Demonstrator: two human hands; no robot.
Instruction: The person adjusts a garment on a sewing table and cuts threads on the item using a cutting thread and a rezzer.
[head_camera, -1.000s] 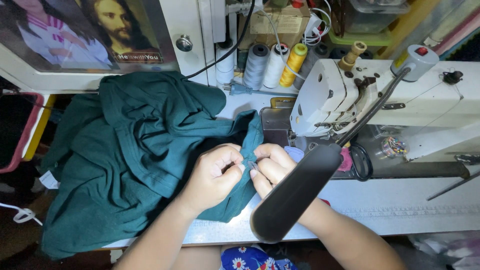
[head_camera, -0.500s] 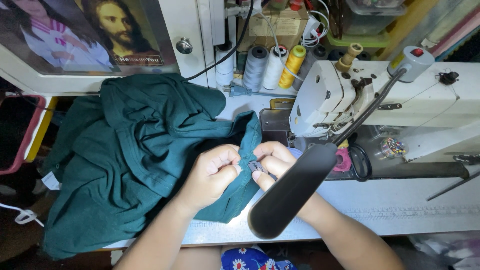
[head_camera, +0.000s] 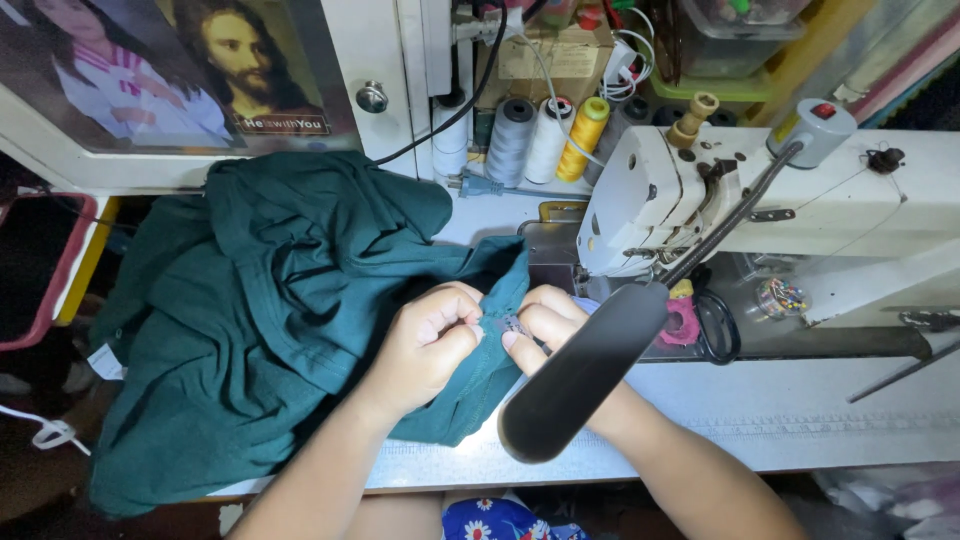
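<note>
A dark green garment lies bunched over the left half of the sewing table. My left hand pinches its edge near the middle of the table. My right hand grips the same edge just to the right, and a small patterned tag shows between the fingertips. Both hands touch each other at the fabric. A black lamp head hangs over my right wrist and hides part of it.
A white sewing machine stands at the right, its needle area just beyond my right hand. Thread cones line the back. Black scissors and a pink pincushion lie by the machine base. Framed pictures lean at the back left.
My hands have stayed on the fabric edge, with small finger shifts only. The view has drifted slightly.
</note>
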